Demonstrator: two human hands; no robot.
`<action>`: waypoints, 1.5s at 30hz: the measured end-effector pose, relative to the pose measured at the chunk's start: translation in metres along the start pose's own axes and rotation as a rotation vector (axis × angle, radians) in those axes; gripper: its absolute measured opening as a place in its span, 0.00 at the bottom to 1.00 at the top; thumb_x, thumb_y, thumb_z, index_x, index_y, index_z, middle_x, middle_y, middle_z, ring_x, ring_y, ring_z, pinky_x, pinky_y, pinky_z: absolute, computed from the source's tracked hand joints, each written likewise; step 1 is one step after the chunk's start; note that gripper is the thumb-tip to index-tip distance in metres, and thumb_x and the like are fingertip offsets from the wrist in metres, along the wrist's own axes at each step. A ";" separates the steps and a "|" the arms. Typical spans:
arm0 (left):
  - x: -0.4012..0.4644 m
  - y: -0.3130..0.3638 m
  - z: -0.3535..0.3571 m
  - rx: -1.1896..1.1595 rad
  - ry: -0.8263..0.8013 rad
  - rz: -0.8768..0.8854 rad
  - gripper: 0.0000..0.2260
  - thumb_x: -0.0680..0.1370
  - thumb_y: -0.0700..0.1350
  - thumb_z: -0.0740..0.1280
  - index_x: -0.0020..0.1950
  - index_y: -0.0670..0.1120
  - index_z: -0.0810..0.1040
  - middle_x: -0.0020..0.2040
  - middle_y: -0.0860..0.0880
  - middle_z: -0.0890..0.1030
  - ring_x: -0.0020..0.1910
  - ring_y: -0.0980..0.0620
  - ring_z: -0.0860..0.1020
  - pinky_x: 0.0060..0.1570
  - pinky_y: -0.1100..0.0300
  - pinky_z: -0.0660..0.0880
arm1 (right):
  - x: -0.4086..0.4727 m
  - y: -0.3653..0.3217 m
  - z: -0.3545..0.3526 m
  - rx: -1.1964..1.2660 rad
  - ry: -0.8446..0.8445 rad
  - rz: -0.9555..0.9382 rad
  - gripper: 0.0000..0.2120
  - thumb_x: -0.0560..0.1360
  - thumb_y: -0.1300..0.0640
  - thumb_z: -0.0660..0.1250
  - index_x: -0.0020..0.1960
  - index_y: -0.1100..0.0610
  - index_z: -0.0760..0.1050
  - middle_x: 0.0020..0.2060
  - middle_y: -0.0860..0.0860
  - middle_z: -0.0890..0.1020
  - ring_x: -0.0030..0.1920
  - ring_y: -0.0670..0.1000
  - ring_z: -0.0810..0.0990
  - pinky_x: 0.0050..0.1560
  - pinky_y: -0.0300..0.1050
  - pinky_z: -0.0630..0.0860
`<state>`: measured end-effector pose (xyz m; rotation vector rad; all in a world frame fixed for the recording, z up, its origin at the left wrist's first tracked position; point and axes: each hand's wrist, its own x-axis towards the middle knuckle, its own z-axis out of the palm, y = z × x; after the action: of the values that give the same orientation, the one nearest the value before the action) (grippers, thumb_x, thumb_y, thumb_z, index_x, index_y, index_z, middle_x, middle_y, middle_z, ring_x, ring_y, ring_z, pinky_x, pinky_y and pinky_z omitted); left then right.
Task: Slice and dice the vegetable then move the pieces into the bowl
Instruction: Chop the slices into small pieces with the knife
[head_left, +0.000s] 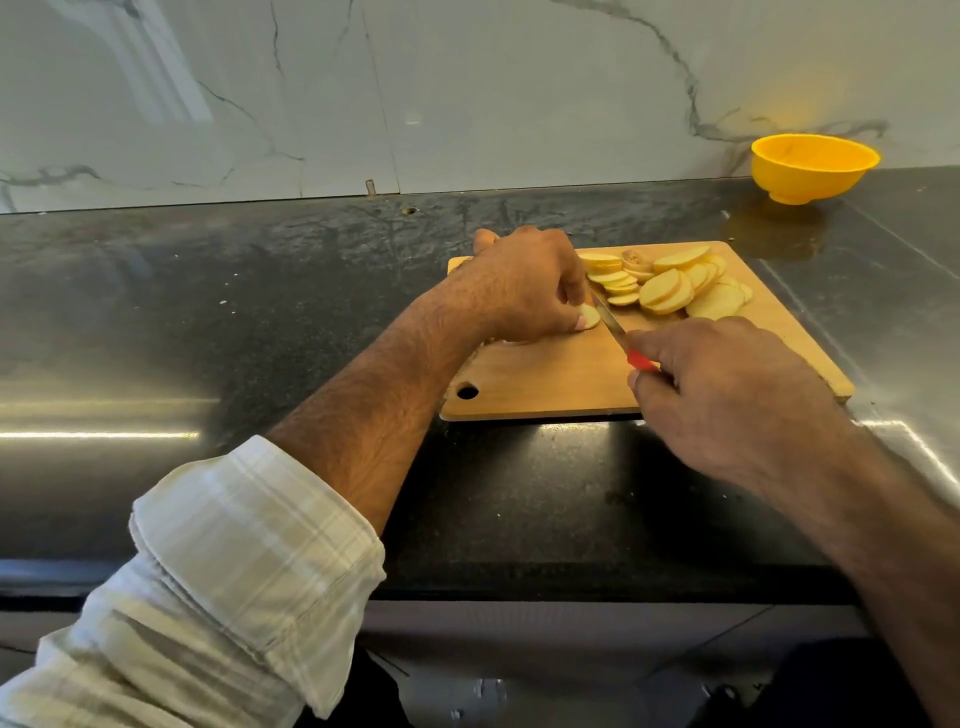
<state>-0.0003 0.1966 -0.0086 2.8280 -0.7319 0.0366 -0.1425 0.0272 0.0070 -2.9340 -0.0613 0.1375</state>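
Slicing nearly complete: slices heaped on the cutting board. Left hand pinches the last piece; right hand grips the knife. Dicing outstanding; bowl, beyond the board, appears unfilled.

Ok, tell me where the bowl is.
In the head view the bowl stands far right on the counter against the wall, beyond the board's far right corner.

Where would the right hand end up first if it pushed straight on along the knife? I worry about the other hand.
Probably the left hand, whose fingers touch the blade.
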 end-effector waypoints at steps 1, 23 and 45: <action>0.001 0.000 0.000 -0.010 -0.003 -0.009 0.10 0.78 0.58 0.75 0.55 0.56 0.86 0.50 0.62 0.81 0.59 0.56 0.75 0.69 0.37 0.63 | 0.000 -0.003 -0.001 -0.007 -0.006 0.004 0.19 0.84 0.45 0.62 0.75 0.44 0.71 0.60 0.47 0.77 0.54 0.48 0.73 0.50 0.48 0.76; -0.003 -0.011 -0.005 -0.085 -0.010 -0.033 0.07 0.77 0.55 0.77 0.53 0.55 0.87 0.49 0.61 0.83 0.58 0.57 0.76 0.71 0.36 0.61 | 0.003 -0.013 0.008 -0.018 0.039 -0.085 0.19 0.83 0.46 0.63 0.73 0.46 0.73 0.51 0.43 0.75 0.51 0.46 0.74 0.50 0.46 0.76; -0.008 -0.018 -0.008 -0.081 0.001 -0.054 0.08 0.75 0.56 0.78 0.50 0.55 0.87 0.49 0.61 0.82 0.58 0.57 0.75 0.70 0.37 0.60 | 0.014 -0.027 0.011 -0.023 0.011 -0.065 0.20 0.82 0.47 0.67 0.73 0.48 0.74 0.58 0.48 0.78 0.55 0.49 0.76 0.52 0.46 0.78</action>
<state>0.0017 0.2174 -0.0049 2.7691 -0.6416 0.0002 -0.1306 0.0561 0.0004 -2.9510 -0.1566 0.1116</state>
